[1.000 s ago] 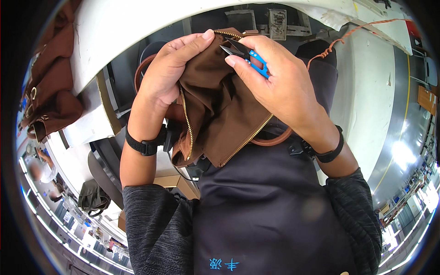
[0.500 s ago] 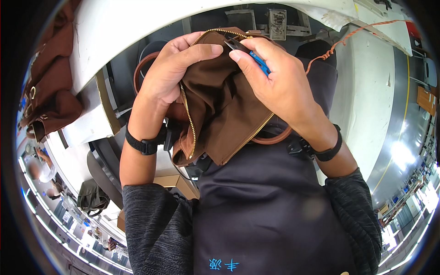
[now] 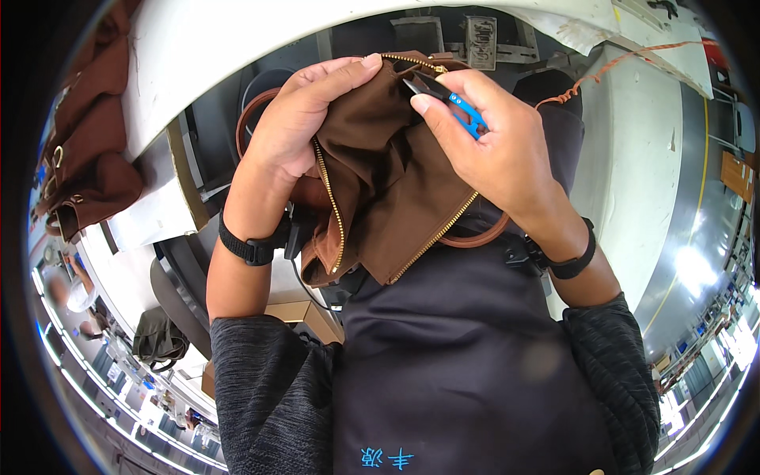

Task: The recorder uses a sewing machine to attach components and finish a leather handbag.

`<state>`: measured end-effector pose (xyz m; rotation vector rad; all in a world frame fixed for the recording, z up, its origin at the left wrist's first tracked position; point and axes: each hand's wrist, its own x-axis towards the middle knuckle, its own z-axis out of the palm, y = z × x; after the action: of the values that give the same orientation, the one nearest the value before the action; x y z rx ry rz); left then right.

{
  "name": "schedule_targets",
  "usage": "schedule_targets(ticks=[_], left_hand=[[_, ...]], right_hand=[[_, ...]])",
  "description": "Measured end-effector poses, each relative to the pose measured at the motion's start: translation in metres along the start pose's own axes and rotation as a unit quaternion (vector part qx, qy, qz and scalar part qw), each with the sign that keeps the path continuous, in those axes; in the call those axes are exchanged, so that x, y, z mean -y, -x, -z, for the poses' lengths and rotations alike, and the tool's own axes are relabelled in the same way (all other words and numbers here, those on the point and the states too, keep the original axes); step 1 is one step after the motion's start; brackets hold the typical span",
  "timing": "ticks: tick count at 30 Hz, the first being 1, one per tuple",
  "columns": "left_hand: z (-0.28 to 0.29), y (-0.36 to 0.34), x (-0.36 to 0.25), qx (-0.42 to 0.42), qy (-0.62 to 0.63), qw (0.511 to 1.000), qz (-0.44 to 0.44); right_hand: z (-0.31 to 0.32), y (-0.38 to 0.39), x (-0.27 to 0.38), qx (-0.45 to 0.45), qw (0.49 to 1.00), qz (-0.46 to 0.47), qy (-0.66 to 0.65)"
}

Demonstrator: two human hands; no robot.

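A brown handbag (image 3: 427,190) lies in front of me with its mouth spread wide and its brown lining showing. A brass-coloured zipper (image 3: 332,210) runs along both sides of the opening. My left hand (image 3: 313,111) grips the far left edge of the bag, thumb on the lining beside the zipper. In my right hand (image 3: 503,142) is a pair of blue-handled thread snips (image 3: 467,115), dark blades pointing left just over the lining near the far edge. A rounded brown handle (image 3: 479,236) shows at the right, another beyond my left hand. Whether the blades touch cloth I cannot tell.
More brown bags (image 3: 91,174) hang or lie at the far left. A white work surface (image 3: 214,47) curves across the back, with a metal plate (image 3: 480,43) beyond the handbag. An orange twisted cord (image 3: 566,96) runs to the right. A cardboard box (image 3: 305,317) stands by my left elbow.
The snips and my right hand have shifted right and slightly down, with more blue handle showing. My left thumb has moved up onto the bag's far edge.
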<state>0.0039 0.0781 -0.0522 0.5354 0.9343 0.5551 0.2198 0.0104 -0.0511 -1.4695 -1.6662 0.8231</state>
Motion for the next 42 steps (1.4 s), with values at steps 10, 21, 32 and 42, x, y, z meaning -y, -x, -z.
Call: schedule_targets(ticks=[10,21,32,42], left_hand=[[0.002,-0.001,0.0,0.028,-0.002,1.0,0.004],[0.0,0.001,0.002,0.01,-0.014,1.0,-0.005],[-0.001,-0.001,0.004,0.002,-0.019,1.0,-0.003],[-0.002,-0.004,0.004,0.013,-0.012,1.0,0.012]], right_hand=[[-0.008,-0.004,-0.008,-0.029,0.993,0.111,0.013],[-0.01,-0.007,-0.008,-0.021,0.992,0.123,0.03],[-0.015,-0.006,-0.014,-0.036,0.99,0.136,0.024],[-0.004,-0.001,-0.004,-0.024,0.998,-0.003,-0.065]])
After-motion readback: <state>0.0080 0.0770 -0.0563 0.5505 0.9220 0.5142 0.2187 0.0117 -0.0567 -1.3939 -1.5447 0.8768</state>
